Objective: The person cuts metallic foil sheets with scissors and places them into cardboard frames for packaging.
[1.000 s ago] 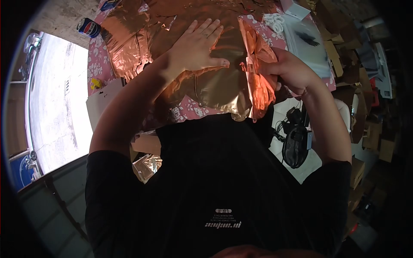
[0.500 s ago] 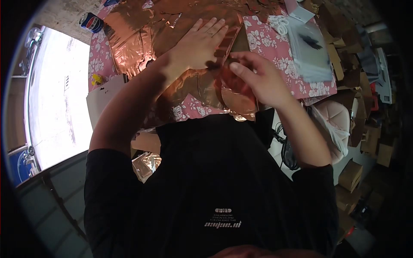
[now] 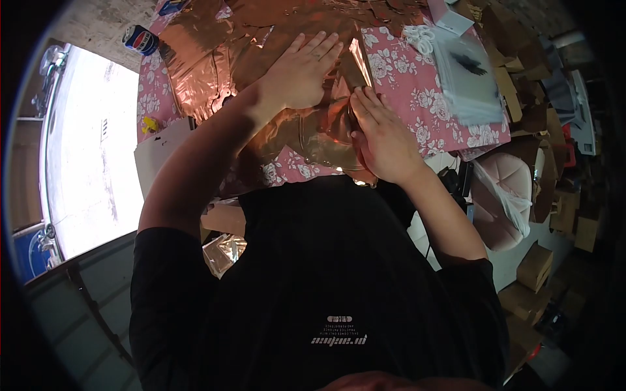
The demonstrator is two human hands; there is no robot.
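Note:
A shiny copper-coloured foil sheet [image 3: 287, 140] lies wrinkled over the table, its near end reaching the front edge. My left hand [image 3: 303, 73] rests flat on the foil with its fingers stretched out. Close by on the right, my right hand [image 3: 385, 133] lies along the foil's right edge, fingers extended and side by side, palm turned towards the foil. Between the two hands the foil is creased and reflects light. What lies under my palms is hidden.
A pink flowered tablecloth [image 3: 391, 58] covers the table. Clear plastic bags [image 3: 466, 85], a bundle of white cord [image 3: 419, 39] and a white box [image 3: 450, 17] lie at the right. A Pepsi can [image 3: 139, 40] stands at the far left. A padded seat [image 3: 505, 195] stands beside the table.
My right hand has gone from pinching the foil's right edge to lying stretched out along it, lower down. The foil's right side has folded inward. My left hand has stayed in place.

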